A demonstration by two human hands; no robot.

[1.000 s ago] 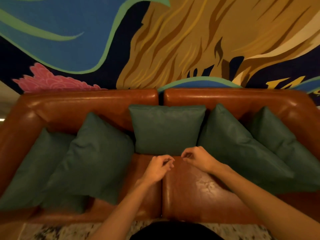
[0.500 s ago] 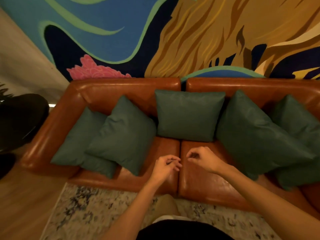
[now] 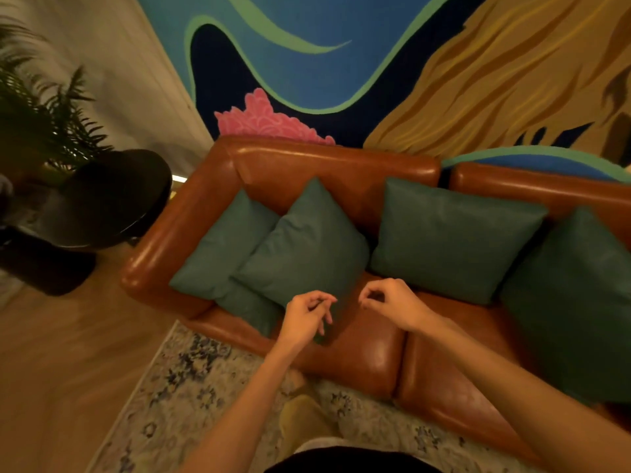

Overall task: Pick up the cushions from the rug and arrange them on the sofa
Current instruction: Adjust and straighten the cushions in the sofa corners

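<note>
Rug (image 3: pixel 177 397): pale, flat-woven, with a dark floral pattern; it lies at the foot of the sofa, with the person's legs over it.
Left hand (image 3: pixel 302 317): held over the front of the seat, fingers (image 3: pixel 324 303) loosely curled and holding nothing; it is seen in front of the lower corner of the second cushion, and contact cannot be judged.
Right hand (image 3: pixel 396 303): just beside the left hand and apart from it; thumb and fingers bent into a loose ring, gripping nothing.
Sofa (image 3: pixel 368 353): glossy tan-brown leather with rounded arms, two seat pads and a split backrest; the leather is creased.
Leftmost cushion (image 3: pixel 222 247): square, matte dark green; it leans in the corner by the sofa arm.
Second cushion (image 3: pixel 307 247): same green fabric, set on one corner like a diamond, overlapping the leftmost cushion.
Centre cushion (image 3: pixel 454 237): rectangular and plump, upright against the backrest.
Right cushion (image 3: pixel 573 302): green, tilted, cut off by the frame edge.
Floor (image 3: pixel 51 353): smooth wooden boards to the left of the rug.
Side table (image 3: pixel 112 199): dark, round-topped, beside the sofa arm.
Plant (image 3: pixel 44 121): fern-like fronds behind the side table.
Mural (image 3: pixel 307 63): blue, green, pink and ochre curving shapes on the wall behind the sofa.
</note>
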